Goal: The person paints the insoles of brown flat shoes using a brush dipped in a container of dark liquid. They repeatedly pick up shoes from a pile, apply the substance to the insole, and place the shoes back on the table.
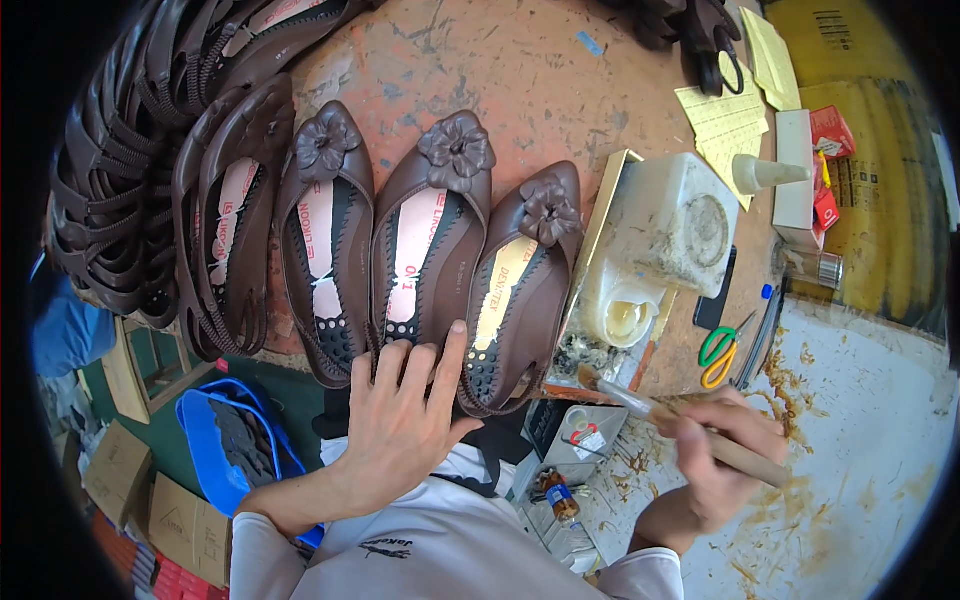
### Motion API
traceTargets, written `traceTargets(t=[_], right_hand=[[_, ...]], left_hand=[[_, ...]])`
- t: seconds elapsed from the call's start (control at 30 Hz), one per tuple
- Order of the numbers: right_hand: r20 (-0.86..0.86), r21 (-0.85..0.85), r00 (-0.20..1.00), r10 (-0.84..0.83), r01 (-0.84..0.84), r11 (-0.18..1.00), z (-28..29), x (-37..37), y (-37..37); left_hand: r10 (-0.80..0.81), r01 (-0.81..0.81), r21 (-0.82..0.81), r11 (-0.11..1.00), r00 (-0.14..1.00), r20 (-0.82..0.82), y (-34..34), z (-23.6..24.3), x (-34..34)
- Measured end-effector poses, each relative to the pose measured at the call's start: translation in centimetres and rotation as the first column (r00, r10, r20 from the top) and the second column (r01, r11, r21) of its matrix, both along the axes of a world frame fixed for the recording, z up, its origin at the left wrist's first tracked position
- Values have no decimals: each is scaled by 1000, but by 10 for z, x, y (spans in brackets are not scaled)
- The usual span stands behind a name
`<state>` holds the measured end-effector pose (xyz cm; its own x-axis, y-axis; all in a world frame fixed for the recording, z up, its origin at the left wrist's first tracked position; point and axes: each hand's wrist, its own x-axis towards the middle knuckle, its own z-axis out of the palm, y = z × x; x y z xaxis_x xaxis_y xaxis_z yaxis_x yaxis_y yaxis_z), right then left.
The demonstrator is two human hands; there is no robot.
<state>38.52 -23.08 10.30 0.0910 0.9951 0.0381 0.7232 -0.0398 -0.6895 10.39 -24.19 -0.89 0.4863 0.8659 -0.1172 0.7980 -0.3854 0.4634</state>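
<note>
My left hand (405, 425) lies with fingers stretched out on the heel end of a brown flower-topped shoe (451, 270), thumb apart. Brown shoes with similar flowers stand on either side, one (326, 150) left and one (550, 210) right; pink or cream strips show inside. My right hand (725, 460) is closed round a wooden-handled brush (640, 402), its bristles beside the grimy tray below a glue container (690, 230). That white plastic container has an opening (628, 320) with pale glue in it and stands right of the shoes.
More brown shoes (120, 190) are piled at left. Green-and-orange scissors (718, 350), a black phone (715, 300), yellow paper sheets (725, 130) and red boxes (830, 130) lie at right. Below the worktop are a blue bin (210, 450), cardboard boxes (185, 525) and a grey tray (585, 455).
</note>
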Motion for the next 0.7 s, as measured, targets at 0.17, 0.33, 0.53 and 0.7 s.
traceTargets(t=[0.17,0.33,0.53,0.7], right_hand=[[-117,-67,960,255,-264,962,-28,-42,28],[-144,-157,938,315,-336,929,-65,-43,37],[-343,-324,702,624,-712,623,-58,-32,48],[18,-71,837,547,-544,836,-67,-36,54]], left_hand=[[45,-46,16,999,999,29,-1,-7,2],[70,-70,-7,998,996,63,-2,-7,3],[45,-45,-1,999,997,56,-1,-11,3],[62,-62,-10,998,996,57,-1,-7,2]])
